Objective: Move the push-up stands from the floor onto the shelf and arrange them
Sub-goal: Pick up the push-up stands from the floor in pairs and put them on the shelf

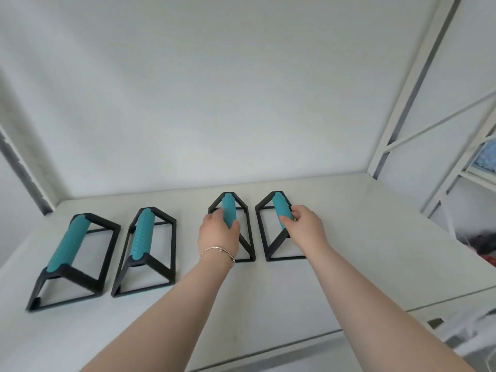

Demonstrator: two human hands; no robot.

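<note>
Several push-up stands with black frames and teal grips stand in a row on the white shelf [349, 237]. The far-left stand [70, 244] and its neighbour [142, 234] rest untouched. My left hand [218, 233], with a thin bracelet on the wrist, wraps the teal grip of the third stand [228, 208]. My right hand [304, 228] closes over the grip of the rightmost stand [280, 208]. Both held stands sit with their bases on the shelf surface, near the back wall.
A white wall rises behind the shelf. White metal uprights and cross-braces [408, 103] stand at the right, with a blue item [487, 157] on a neighbouring rack. The shelf's front edge [295, 342] runs below my forearms. Dark clutter [483, 242] lies low at the right.
</note>
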